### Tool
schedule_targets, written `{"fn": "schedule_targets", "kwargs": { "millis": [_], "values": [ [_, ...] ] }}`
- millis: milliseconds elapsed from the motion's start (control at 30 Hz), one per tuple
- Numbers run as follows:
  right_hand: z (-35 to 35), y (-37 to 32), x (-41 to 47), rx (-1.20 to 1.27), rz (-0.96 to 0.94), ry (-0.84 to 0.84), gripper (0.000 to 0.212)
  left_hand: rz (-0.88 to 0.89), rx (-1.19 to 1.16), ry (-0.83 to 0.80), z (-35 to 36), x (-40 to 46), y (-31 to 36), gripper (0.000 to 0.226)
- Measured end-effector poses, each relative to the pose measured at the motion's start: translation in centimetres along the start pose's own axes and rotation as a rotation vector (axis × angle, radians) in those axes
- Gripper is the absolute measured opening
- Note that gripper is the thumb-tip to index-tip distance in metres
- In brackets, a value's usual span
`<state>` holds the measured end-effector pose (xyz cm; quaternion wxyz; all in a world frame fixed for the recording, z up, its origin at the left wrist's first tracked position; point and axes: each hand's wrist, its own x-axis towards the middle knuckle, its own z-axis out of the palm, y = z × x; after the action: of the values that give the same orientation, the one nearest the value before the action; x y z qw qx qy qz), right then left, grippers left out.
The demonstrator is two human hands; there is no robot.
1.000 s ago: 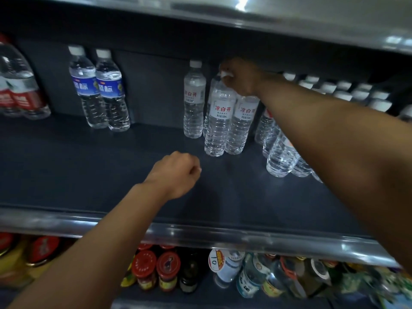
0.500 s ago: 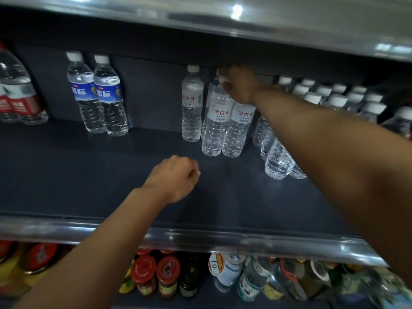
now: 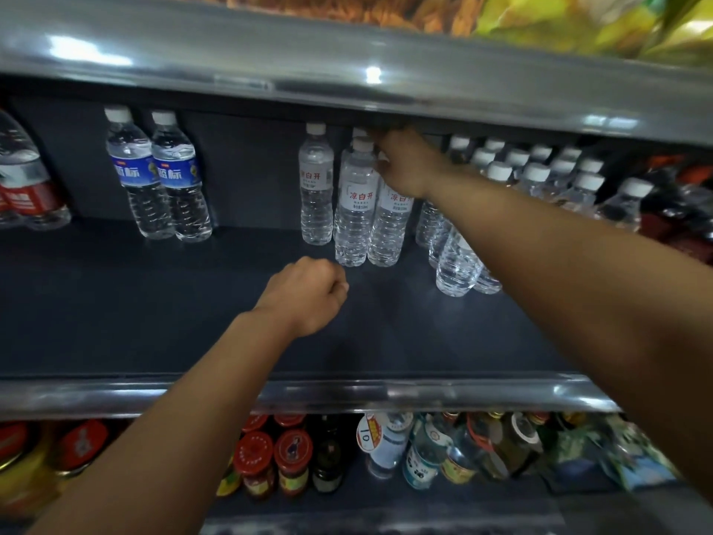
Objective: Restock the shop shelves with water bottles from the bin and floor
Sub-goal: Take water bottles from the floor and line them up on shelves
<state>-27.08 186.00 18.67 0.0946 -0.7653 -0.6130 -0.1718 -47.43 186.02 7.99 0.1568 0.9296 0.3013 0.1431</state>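
Observation:
On the dark middle shelf [image 3: 154,322] stand clear water bottles with white labels and red characters. My right hand [image 3: 405,164] reaches deep in and grips the top of one of them, a water bottle [image 3: 389,225] whose cap is hidden under my fingers. A twin bottle [image 3: 355,210] stands touching it on the left, and a third bottle [image 3: 316,187] stands behind. My left hand [image 3: 308,295] hovers over the shelf in a loose fist, holding nothing. A dense group of white-capped bottles [image 3: 532,175] fills the right side.
Two blue-labelled bottles [image 3: 162,179] stand at the back left, red-labelled ones [image 3: 23,187] at the far left edge. The upper shelf rim [image 3: 347,83] hangs low over my right hand. Jars with red lids [image 3: 270,461] and mixed bottles fill the shelf below.
My right hand has stayed on the bottle top while the view tilted up. The left fist has barely moved.

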Motion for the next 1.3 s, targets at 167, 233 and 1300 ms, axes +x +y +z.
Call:
{"fn": "schedule_targets", "kwargs": {
  "millis": [167,233,1300],
  "values": [
    [-0.4,-1.0,-7.8,0.022,-0.012,0.011,0.043,0.065,-0.035,-0.055,-0.2,-1.1,2.4,0.021],
    [-0.2,-1.4,-12.1,0.057,-0.002,0.000,0.042,0.105,-0.038,-0.092,0.2,-1.9,3.4,0.021],
    [24.3,-10.8,-58.7,0.463,0.760,-0.962,0.074,0.153,-0.011,-0.887,29.2,-23.7,7.7,0.022]
  ]
}}
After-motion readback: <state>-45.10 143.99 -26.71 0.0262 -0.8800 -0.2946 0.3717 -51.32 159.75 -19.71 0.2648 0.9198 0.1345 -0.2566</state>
